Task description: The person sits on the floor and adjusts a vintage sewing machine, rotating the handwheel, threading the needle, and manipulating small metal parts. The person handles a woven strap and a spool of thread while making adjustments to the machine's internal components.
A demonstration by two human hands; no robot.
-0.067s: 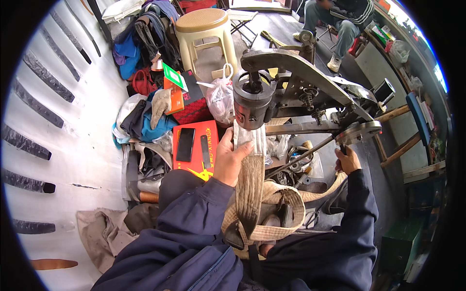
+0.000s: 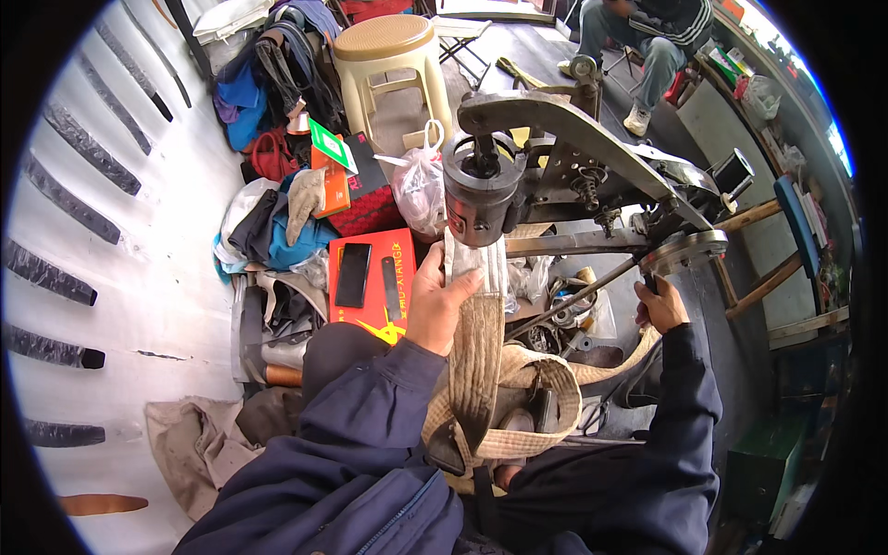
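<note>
A hand-cranked sewing machine [image 2: 592,139] of dark metal stands in front of me, its round head over a wide beige webbing strap [image 2: 476,356]. My left hand [image 2: 438,301] is closed on the strap just below the head, thumb on top and fingers along its left edge. From there the strap hangs toward my lap and loops to the right, its weave soiled. My right hand [image 2: 662,307] grips the short dark crank handle [image 2: 650,283] under the machine's metal wheel [image 2: 684,250]. The needle and the strap's far end are hidden by the head.
Left of the strap lies a red box [image 2: 373,310] with a black phone [image 2: 353,276] on it. A beige stool [image 2: 388,60], a plastic bag [image 2: 421,185] and piled clothes stand beyond. Metal parts [image 2: 569,310] lie under the machine. Another person [image 2: 647,51] sits at the far right.
My right hand and the crank handle have shifted very slightly to the left. My left hand and the strap look the same.
</note>
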